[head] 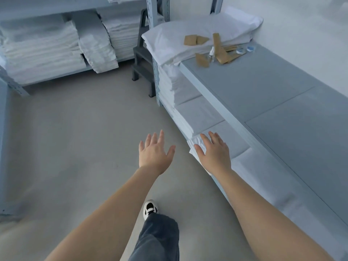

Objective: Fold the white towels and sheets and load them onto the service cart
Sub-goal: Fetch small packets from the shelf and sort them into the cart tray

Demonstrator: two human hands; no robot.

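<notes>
Both hands reach out empty, fingers spread: the left hand (154, 150) over bare floor, the right hand (213, 150) above folded white sheets (197, 117) stacked on the lower shelf, likely to lift a pile. More linen (43, 53) fills the far rack. No cart shows. Each grip is wide open, holding nothing.

Both forearms bare, no sleeves in frame, no watch or rings visible on left hand (153, 151) or right hand (213, 152). Lower down: loose dark blue-grey jeans (158, 240), wide leg. One sneaker (149, 209) showing, white with black panels, laces probably black, too blurred to be sure.
</notes>
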